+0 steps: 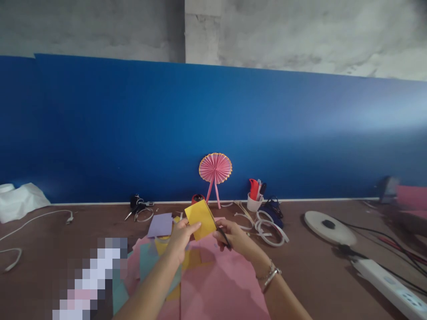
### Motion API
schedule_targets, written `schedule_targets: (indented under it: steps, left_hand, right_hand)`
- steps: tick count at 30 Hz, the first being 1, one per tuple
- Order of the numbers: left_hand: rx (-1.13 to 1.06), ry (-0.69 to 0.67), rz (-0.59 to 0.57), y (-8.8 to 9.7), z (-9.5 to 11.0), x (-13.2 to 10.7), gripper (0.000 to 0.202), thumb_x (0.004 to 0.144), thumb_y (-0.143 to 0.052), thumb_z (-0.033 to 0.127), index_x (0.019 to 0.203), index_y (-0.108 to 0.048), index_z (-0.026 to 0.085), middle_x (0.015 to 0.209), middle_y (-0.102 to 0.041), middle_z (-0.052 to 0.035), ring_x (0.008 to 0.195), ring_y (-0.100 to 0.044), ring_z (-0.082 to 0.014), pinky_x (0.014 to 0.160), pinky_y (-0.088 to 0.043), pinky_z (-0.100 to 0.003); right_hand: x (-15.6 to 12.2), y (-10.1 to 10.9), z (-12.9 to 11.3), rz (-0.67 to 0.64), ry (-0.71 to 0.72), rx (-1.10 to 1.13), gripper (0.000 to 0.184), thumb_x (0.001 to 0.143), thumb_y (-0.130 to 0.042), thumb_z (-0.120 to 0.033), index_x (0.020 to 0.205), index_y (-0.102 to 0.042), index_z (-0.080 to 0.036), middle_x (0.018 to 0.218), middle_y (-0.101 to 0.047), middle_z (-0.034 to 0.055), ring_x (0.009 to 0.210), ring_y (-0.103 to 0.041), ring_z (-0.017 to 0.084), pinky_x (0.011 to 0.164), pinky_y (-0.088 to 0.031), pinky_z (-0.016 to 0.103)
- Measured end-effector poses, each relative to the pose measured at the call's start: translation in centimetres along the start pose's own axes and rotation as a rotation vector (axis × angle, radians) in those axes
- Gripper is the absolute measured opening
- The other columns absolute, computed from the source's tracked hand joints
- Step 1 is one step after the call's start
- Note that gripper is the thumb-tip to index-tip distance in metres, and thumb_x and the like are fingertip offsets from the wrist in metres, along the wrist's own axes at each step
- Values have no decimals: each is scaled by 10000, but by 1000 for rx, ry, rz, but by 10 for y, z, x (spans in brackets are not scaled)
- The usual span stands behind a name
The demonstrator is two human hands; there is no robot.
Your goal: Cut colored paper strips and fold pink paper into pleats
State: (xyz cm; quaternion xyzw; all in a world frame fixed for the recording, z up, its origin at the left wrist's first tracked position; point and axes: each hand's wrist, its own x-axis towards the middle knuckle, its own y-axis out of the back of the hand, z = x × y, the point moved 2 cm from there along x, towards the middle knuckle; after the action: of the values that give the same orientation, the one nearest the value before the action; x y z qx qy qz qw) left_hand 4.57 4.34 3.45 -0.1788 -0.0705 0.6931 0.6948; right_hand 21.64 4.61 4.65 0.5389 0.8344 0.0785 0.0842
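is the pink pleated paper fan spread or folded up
Spread: the pink pleated paper fan forms a full round disc, ridged outward from its centre.

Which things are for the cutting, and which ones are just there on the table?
Part of the cutting:
yellow paper, held in the left hand
scissors, held in the right hand at the paper's edge

Probably just lying about, as no hand touches them:
white cup
round white disc
power strip
pink pleated fan
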Motion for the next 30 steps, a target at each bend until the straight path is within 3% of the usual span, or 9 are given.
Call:
schedule_targets:
  steps: [22, 30]
  left_hand:
    - [-7, 25, 15, 2, -3, 4, 371, 588, -776, 270, 905, -660, 119, 858, -741, -106, 746, -695, -222, 634, -506, -268]
    - [66, 25, -42, -2, -3, 1, 325, 604, -746, 257, 891, -666, 127, 850, -743, -92, 731, -690, -213, 618, -496, -263]
  right_hand:
    - [2, 0, 8, 48, -33, -50, 389, 684, -691, -456, 894, -571, -151, 493, -561, -51, 415, -498, 90, 374, -300, 182]
    - [5, 1, 9, 40, -35, -27, 432, 679, -683, -479, 938, -586, -148, 505, -572, -48, 434, -544, 106, 373, -305, 181]
